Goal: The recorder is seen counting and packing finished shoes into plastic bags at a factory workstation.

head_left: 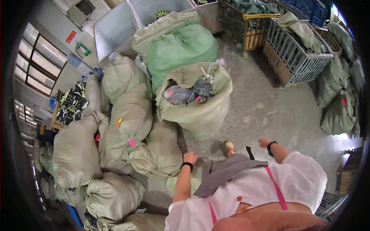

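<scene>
My left hand [190, 157] hangs beside a tied beige sack [160, 148], its fingers curled in and nothing visible in them. Out to the right over the floor, my right hand [264, 142] is also loosely closed, with no object showing. Both wrists wear dark bands. Ahead of me stands an open beige sack [204, 115] with its mouth folded wide. Inside it lie dark bundles in clear plastic bags [181, 95], with some red showing. Behind this sack rests a large, full green sack [183, 50]. A grey apron [227, 173] covers my front.
Several stuffed sacks [75, 152] are heaped on the left. Grey slatted crates [296, 57] and a wooden-sided crate [252, 34] stand at the far right. More sacks [337, 115] lean at the right edge. Concrete floor [269, 107] runs between them. A green extinguisher [82, 49] hangs at the far left.
</scene>
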### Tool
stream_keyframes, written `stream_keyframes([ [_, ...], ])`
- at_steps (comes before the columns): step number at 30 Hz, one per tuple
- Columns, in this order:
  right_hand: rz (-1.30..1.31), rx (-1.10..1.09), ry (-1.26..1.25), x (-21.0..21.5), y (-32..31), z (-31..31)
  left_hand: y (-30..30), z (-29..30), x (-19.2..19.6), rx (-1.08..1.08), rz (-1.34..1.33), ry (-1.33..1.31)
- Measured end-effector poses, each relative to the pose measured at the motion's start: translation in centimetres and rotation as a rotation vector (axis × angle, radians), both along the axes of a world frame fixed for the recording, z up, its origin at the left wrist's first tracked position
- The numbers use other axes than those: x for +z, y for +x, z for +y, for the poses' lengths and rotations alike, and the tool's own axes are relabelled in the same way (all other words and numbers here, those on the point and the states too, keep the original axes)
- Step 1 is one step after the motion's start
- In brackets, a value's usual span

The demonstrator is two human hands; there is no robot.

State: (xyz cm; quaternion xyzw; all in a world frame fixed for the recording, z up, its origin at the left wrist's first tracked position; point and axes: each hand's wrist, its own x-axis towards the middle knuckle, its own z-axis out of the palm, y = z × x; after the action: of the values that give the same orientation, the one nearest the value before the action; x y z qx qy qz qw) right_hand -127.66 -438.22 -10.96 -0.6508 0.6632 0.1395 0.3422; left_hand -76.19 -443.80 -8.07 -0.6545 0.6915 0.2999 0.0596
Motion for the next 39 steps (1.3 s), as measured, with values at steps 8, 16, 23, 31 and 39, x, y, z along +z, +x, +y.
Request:
stream_keyframes([
  [8, 0.009, 0.132, -0.223, 9.2, 5.3, -28.7, -3.0, -15.2, 3.8, -0.005, 0.108, -0.404],
  [16, -0.159, 0.367, -0.588, 10.1, 16.9, -39.1, -3.6, -31.8, 3.9, 0.021, 0.109, -0.298],
  [23, 0.169, 0.422, -0.425, 11.0, 19.3, -49.3, 1.1, -43.5, -1.5, 0.323, 0.084, -0.238],
  [31, 0.04, 0.317, -0.165, 11.9, 13.8, -63.5, 5.4, -47.9, -5.1, 0.343, -0.195, 0.029],
  [39, -0.03, 0.429, -0.049, 6.1, 11.4, -66.7, -4.5, -41.0, 2.3, 0.117, -0.225, -0.175],
])
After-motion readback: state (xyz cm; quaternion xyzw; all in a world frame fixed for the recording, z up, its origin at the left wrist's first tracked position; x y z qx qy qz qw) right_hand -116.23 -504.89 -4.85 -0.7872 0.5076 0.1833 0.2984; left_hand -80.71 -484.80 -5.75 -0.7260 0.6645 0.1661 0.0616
